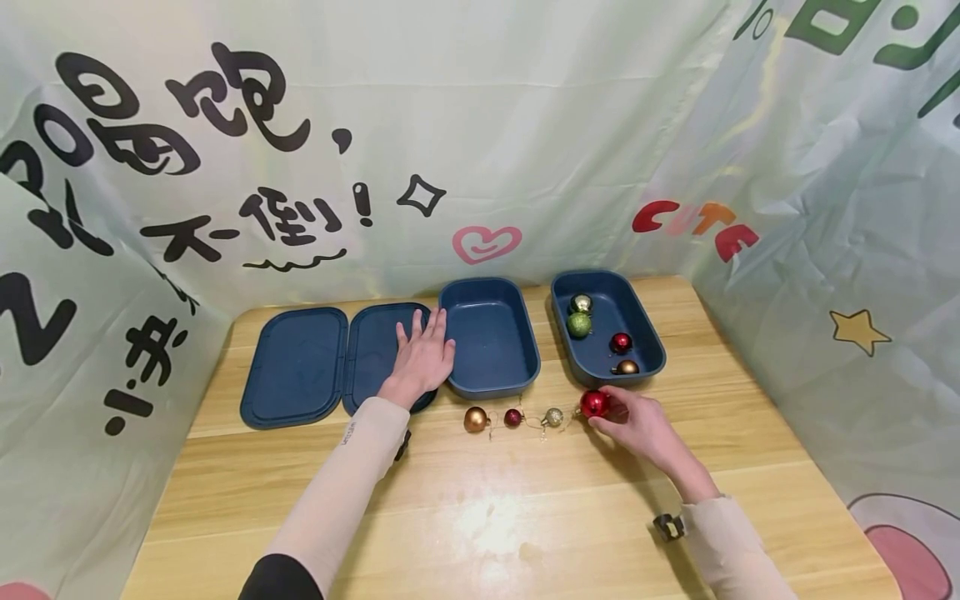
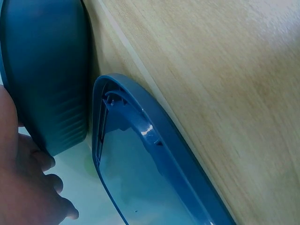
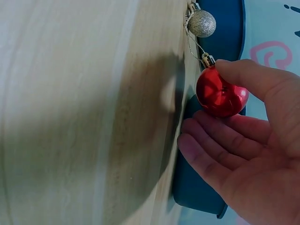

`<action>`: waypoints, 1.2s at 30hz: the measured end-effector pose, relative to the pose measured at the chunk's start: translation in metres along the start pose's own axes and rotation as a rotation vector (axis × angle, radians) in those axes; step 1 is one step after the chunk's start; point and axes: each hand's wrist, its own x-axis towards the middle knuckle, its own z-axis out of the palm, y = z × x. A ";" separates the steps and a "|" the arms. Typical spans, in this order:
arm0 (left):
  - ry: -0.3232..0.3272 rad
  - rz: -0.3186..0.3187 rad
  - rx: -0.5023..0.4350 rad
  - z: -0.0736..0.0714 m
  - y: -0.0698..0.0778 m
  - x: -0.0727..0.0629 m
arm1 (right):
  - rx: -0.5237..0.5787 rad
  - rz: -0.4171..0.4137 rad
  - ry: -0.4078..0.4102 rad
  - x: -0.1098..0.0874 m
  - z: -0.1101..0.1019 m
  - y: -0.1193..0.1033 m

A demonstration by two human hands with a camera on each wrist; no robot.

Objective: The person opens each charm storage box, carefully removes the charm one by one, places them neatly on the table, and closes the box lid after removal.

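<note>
My right hand (image 1: pixel 639 425) pinches a shiny red Christmas bauble (image 1: pixel 595 403) between thumb and fingers, close in front of the right blue bin (image 1: pixel 651 367). In the right wrist view the thumb lies by the bauble's gold cap. To its left, a copper bauble (image 1: pixel 476 419), a small dark red bauble (image 1: pixel 513 417) and a glittery silver bauble (image 1: pixel 553 417) lie in a row with string loops. My left hand (image 1: pixel 426 360), fingers straight and spread, is over the right-hand blue lid (image 1: pixel 371 350), fingertips right at the middle blue bin's rim (image 1: pixel 448 292).
Inside the right bin sit a pale metallic bauble (image 1: pixel 581 304), a green one (image 1: pixel 579 325), a red one (image 1: pixel 621 342) and a copper one (image 1: pixel 626 367). Another blue lid (image 1: pixel 294 367) lies at the left. Printed cloth (image 1: pixel 555 142) hangs behind the wooden table (image 1: pixel 480 517).
</note>
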 end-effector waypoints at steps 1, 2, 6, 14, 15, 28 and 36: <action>-0.002 0.000 -0.002 0.000 0.000 0.000 | 0.001 -0.001 -0.005 0.000 0.000 0.000; -0.003 0.000 -0.003 0.000 0.000 0.000 | 0.002 0.002 -0.009 0.000 0.000 0.001; -0.005 -0.001 -0.009 0.000 0.000 0.000 | -0.001 0.001 -0.018 0.000 0.001 0.002; -0.003 -0.002 -0.006 -0.001 0.000 0.000 | -0.008 0.001 -0.017 0.000 0.003 0.003; -0.002 -0.002 -0.003 -0.001 -0.001 0.000 | -0.011 -0.001 -0.015 0.000 0.003 0.003; -0.008 -0.006 -0.018 -0.002 0.001 -0.001 | -0.055 0.000 -0.045 0.002 0.003 0.002; -0.008 -0.001 -0.021 -0.002 0.001 0.000 | -0.063 -0.001 -0.042 0.000 0.003 0.001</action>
